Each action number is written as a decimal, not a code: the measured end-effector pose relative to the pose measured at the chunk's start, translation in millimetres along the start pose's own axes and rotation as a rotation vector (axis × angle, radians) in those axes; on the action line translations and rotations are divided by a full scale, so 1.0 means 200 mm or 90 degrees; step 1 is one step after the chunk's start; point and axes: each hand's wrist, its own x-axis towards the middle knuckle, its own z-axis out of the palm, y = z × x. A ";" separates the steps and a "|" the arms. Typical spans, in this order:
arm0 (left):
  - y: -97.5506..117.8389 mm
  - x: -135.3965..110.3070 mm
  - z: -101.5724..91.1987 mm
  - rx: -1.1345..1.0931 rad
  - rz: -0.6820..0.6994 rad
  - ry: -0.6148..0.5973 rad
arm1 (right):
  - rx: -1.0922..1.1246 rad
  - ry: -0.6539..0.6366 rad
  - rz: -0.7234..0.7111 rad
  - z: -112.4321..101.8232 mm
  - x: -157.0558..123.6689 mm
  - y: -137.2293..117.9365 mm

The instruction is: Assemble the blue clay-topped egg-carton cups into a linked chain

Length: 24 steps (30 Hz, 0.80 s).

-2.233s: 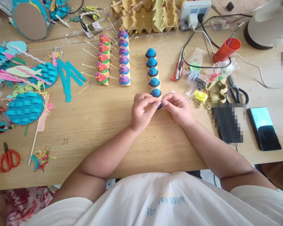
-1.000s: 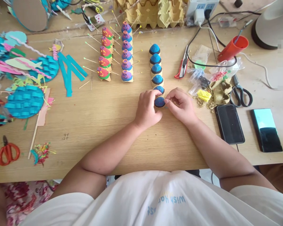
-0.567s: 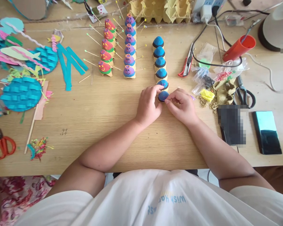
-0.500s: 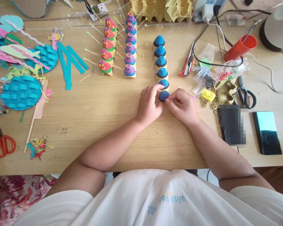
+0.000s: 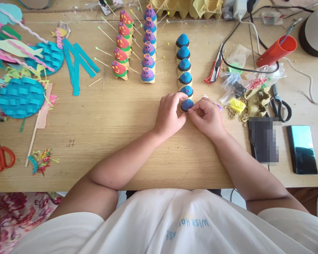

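Note:
A strip of egg-carton cups (image 5: 184,65), capped in blue with dark rims, runs away from me across the table. My left hand (image 5: 171,114) curls around the strip's near end, index finger by the second cup and thumb beside the nearest cup (image 5: 187,105). From the other side, my right hand (image 5: 208,116) pinches thumb and forefinger together at the lower right edge of that nearest cup. Whatever is between those fingertips is too small to make out. Tiny purple dots show on the two nearest cups. A bit of purple material (image 5: 217,106) lies behind my right hand.
Red-and-green (image 5: 120,54) and purple-and-blue (image 5: 148,47) carton caterpillars stand to the left of the strip. A utility knife (image 5: 214,68), black-handled scissors (image 5: 281,106), clay bags (image 5: 237,88) and a phone (image 5: 303,150) lie right. Paper crafts (image 5: 21,97) and red-handled scissors (image 5: 1,157) lie left.
The view has shifted slightly, so the far table items sit a little higher and farther right. Both hands keep nearly the same pose at the strip's near end.

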 end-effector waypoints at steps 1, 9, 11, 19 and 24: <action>0.00 0.00 0.00 -0.001 0.001 0.002 | -0.001 0.003 -0.001 0.00 0.00 0.00; -0.01 0.00 0.00 -0.015 -0.017 0.001 | -0.004 0.007 0.000 0.01 0.00 0.01; -0.01 0.00 0.01 -0.021 -0.014 0.005 | -0.007 0.008 0.000 0.01 0.00 0.01; -0.01 0.00 0.01 -0.014 -0.025 0.005 | -0.012 0.012 0.013 0.01 0.00 0.01; -0.01 0.00 0.01 -0.017 -0.018 0.011 | 0.001 0.012 0.024 0.00 0.00 0.00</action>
